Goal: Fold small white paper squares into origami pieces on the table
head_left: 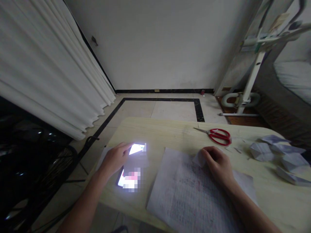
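On the left of the table lies a phone [131, 179] with its screen lit. Across its middle is a pale, blurred piece of paper [139, 161], at the fingers of my left hand [118, 157], which look closed on its left edge. My right hand [217, 163] is closed in a pinch on a small folded piece of paper [199, 159]. It rests over a large lined sheet [184, 191] covered in handwriting. Beyond my right hand lie red-handled scissors [220, 136], their blades pointing left.
Several folded paper shapes [262, 151] sit at the right of the wooden table [155, 129], with small paper scraps [238, 150] nearby. A white curtain [55, 64] hangs at the left. White exercise equipment [252, 77] stands beyond the table at the right.
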`<state>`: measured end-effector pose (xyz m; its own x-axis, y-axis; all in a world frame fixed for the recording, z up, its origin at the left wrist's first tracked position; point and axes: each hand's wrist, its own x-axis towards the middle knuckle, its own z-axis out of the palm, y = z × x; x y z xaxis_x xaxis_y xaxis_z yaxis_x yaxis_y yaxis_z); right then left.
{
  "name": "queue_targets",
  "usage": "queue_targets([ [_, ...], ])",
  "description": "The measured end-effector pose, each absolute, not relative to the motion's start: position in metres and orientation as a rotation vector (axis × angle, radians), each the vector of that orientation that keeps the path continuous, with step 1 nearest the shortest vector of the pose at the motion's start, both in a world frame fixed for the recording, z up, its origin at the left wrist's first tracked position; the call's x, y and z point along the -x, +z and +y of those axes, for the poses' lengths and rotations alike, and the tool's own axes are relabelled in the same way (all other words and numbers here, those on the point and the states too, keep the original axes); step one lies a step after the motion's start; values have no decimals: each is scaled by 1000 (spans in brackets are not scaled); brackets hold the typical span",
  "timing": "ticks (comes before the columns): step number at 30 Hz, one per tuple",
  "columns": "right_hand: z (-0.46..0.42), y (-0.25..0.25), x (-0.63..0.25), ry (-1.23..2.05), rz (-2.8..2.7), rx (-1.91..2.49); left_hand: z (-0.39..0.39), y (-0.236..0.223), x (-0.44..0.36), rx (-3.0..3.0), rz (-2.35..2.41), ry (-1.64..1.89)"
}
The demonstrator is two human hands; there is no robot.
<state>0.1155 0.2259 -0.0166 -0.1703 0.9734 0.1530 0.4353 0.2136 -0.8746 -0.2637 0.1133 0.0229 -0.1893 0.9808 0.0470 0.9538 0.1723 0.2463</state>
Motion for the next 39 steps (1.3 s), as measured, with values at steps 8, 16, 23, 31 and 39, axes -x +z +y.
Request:
queue_targets([
  [8, 225, -14, -114, 892, -1713, 1342, 108, 25, 259, -1935, 2265, 219],
  [16, 225, -14, -115, 881, -1736, 1340, 82, 27, 274, -1774, 2348, 359],
  [23, 225, -13, -115, 867, -1740, 1361, 73, 19, 278, -1619, 2306, 364],
  [31, 226, -16, -116, 859, -1741, 1362, 73, 15, 274, -1641, 2247, 534],
  [39, 225, -15, -116, 880, -1743, 1365, 49, 55, 269, -1519, 2022, 655],
])
